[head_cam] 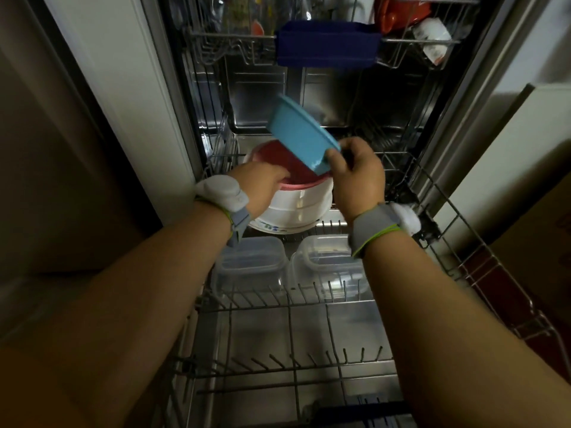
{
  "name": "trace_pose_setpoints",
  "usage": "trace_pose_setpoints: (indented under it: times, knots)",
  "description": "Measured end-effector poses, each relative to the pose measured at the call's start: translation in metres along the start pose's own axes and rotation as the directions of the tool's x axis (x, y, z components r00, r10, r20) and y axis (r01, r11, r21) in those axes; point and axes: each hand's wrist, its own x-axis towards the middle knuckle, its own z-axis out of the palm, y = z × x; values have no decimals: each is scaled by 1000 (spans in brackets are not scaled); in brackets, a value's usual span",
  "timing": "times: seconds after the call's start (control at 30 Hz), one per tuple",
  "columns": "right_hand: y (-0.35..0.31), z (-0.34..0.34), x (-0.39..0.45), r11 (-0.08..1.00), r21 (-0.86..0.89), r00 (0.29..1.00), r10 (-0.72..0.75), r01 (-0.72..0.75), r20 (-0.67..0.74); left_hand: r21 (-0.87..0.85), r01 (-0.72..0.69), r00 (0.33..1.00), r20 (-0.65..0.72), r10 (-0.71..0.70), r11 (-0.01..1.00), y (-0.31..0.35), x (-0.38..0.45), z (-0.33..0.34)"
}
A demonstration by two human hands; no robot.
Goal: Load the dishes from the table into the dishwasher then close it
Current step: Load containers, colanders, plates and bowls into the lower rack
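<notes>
The blue bowl [301, 135], unlabelled and tilted, is being pinched by the right hand [358, 177] while the left hand [262, 186] is apparently gripping the pink bowl [287, 168].

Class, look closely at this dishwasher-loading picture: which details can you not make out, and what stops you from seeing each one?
- Head view: the left hand fingertips, hidden behind the pink bowl rim.
- Head view: the pink bowl's far side, covered by the blue bowl held in the right hand.
- Head view: upper rack contents, cut off by the top edge and blurred.
- Head view: clear containers, partly behind the forearms.
</notes>
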Motion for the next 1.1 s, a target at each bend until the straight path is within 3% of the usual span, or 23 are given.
trace_pose_setpoints:
  times: [0.13, 0.2, 0.27, 0.37, 0.43, 0.6, 0.73, 0.93, 1.1]
  knots:
    - [-16, -47, 33, 926, 357, 973, 186, -127, -137, 86, 6, 999, 41, -10, 996, 2, 5, 1]
    - [-18, -85, 47, 885, 401, 938, 317, -237, -144, 94, 36, 997, -70, -30, 995, 3, 6, 2]
    - [-2, -124, 51, 775, 462, 861, 506, -431, -47, 34, 77, 971, -231, -67, 996, 5, 6, 0]
    - [37, -167, 35, 635, 300, 685, 723, -712, 94, -52, 101, 918, -380, -114, 993, 14, 7, -9]
    - [55, -190, 18, 566, 138, 581, 804, -813, 127, -72, 94, 876, -469, -117, 993, 25, 9, -15]
    - [88, -220, 1, 493, -117, 494, 869, -862, 19, -103, -63, 781, -624, -15, 993, 70, 8, -26]
    - [100, -210, -9, 383, 21, 382, 915, -924, 132, -181, -158, 797, -604, 17, 971, 102, 6, -16]
    - [114, -189, -17, 359, 113, 373, 914, -927, 161, -282, -132, 861, -508, -31, 950, 118, 3, 8]
    - [114, -185, -16, 384, 5, 383, 921, -923, 64, -291, -122, 878, -477, -33, 949, 125, -1, 16]
